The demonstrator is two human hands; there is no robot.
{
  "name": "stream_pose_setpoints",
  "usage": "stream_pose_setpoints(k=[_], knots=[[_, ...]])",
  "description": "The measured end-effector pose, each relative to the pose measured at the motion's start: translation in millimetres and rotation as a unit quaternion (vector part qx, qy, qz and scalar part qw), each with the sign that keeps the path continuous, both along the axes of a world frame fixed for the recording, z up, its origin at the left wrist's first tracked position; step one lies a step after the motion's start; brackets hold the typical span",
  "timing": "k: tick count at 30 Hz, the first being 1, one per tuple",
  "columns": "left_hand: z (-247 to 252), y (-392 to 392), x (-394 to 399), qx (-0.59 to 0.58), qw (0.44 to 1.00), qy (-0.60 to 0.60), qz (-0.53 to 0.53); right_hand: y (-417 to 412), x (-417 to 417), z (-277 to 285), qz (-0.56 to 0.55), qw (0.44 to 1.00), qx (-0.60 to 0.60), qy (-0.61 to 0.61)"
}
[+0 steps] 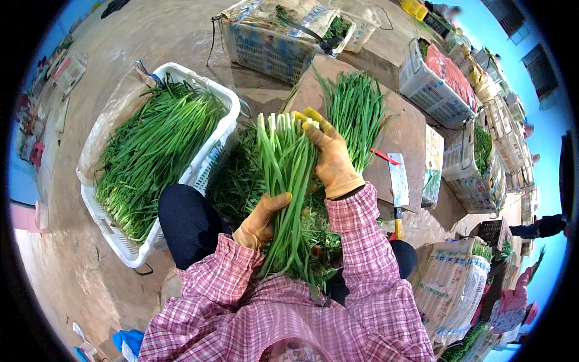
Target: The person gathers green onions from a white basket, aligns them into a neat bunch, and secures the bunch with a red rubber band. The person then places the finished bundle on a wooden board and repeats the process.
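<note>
A bundle of garlic chives is held up before me, pale cut ends away from me and green leaves hanging towards my lap. My left hand, in a tan glove, grips the bundle around its middle. Near the pale ends, my right hand, gloved with yellow fingertips, has its fingers and thumb on the stalks. Behind it another bunch of chives lies on a brown board. A cleaver with a wooden handle and a red strip rest at the board's right side.
On my left stands a white plastic crate heaped with chives. Loose green trimmings lie between my knees. Covered crates stand ahead and to the right. Another person is at the lower right.
</note>
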State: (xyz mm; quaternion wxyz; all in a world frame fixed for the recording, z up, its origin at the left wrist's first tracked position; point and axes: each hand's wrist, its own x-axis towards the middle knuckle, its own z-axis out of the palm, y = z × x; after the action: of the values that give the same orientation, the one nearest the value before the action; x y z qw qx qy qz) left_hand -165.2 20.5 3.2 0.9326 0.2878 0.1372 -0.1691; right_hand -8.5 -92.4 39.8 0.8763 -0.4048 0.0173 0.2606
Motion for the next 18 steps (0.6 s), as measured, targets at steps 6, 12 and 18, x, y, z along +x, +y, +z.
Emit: stream_pose_setpoints(k=[6,12,18], knots=[[-4.2,-3.4,5.9,0.114,0.993,0.029,0.025,-29.0,-0.5,-16.6,0.025,0.997,0.066,0.023],[-10.0,-14.3,10.4,0.12,0.991,-0.034,0.052,-34.7,-7.2,-22.1,0.013,0.994,-0.074,-0.085],[-4.9,-15.3,8.1,0.082,0.996,-0.035,0.027,-46.5,-14.9,-16.6,0.013,0.997,0.076,0.006]])
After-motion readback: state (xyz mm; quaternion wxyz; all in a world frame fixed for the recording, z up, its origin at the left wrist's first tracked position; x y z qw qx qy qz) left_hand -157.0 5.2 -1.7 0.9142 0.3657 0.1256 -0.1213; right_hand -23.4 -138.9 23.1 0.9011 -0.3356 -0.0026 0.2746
